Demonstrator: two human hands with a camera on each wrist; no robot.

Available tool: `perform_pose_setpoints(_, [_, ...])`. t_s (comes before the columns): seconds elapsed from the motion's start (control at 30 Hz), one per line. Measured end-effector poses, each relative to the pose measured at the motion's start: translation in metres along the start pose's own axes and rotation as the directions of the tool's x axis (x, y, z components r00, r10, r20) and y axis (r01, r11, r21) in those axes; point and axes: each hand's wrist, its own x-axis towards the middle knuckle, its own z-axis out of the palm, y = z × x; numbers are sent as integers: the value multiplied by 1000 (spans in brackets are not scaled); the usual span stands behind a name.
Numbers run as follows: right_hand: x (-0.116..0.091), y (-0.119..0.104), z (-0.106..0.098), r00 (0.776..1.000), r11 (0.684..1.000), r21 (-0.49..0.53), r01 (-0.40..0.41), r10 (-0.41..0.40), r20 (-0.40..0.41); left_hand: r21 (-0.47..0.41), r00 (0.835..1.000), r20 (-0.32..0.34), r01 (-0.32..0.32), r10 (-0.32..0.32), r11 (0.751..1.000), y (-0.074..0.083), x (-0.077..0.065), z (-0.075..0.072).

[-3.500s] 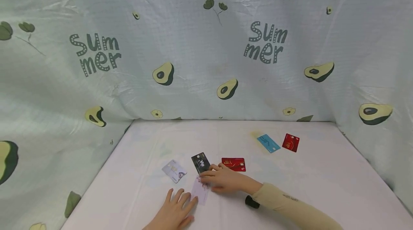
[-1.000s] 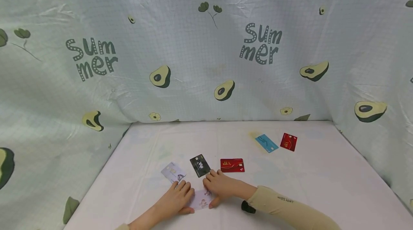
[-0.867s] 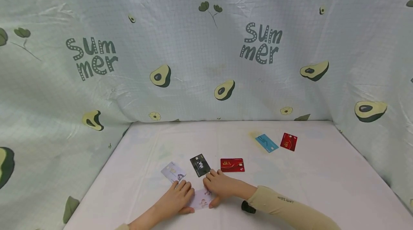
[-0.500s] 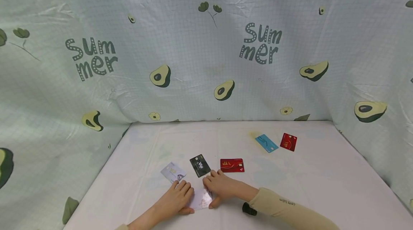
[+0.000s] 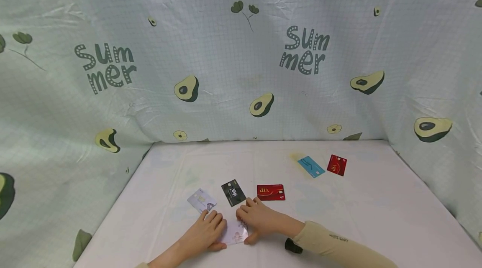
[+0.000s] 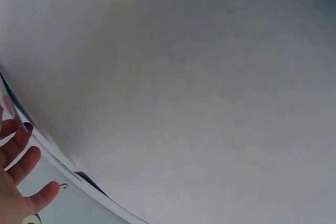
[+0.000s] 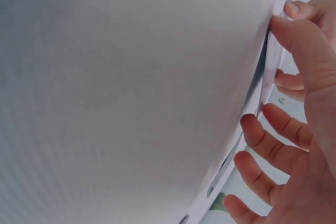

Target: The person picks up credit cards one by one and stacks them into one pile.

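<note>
A pale lilac card (image 5: 234, 233) with a faint printed figure lies between both hands, low in the middle of the head view. My left hand (image 5: 203, 234) grips its left side, thumb at the near edge and fingers at the far edge. On the other side my right hand (image 5: 260, 218) holds the card the same way. The right wrist view shows the card (image 7: 270, 61) edge-on, slightly tilted, with a dark gap beneath it. A black VIP card (image 5: 234, 193) is just beyond the right fingertips. Near the left fingertips lies a silvery card (image 5: 202, 200).
A red VIP card (image 5: 271, 192) lies beyond the right hand. Farther back right are a blue card (image 5: 311, 167) and another red card (image 5: 337, 165). A small black object (image 5: 293, 246) sits beside the right sleeve, partly covered. Patterned curtains enclose the white-covered table (image 5: 361, 209).
Since the oldest frame the lilac card has turned from lengthwise to crosswise, and the left hand has moved up to grip its left side. Over the last second the hands barely move.
</note>
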Motion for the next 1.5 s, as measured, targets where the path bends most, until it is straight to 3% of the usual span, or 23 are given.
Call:
perform_pose_setpoints(0.27, [-2, 1, 2, 1000, 998, -55, 9, -10, -16, 1, 1000, -5, -5, 5, 1000, 1, 0, -2])
perform_pose_setpoints(0.57, [-6, -3, -1, 994, 989, -143, 47, -60, -93, 14, 999, -24, -23, 23, 1000, 2, -1, 0])
perform_pose_setpoints(0.87, [-7, -4, -1, 996, 991, -132, 37, -48, -77, 11, 999, -27, -23, 23, 1000, 4, 0, -2])
perform_pose_setpoints(1.27, [-11, -5, -3, 988, 987, -152, 47, -69, -139, 8, 999, -34, -4, 4, 1000, 6, -2, -6])
perform_pose_setpoints(1.5, [-13, -3, -3, 990, 990, -140, 33, -51, -132, -1, 999, -45, 3, -3, 1000, 6, -1, -7])
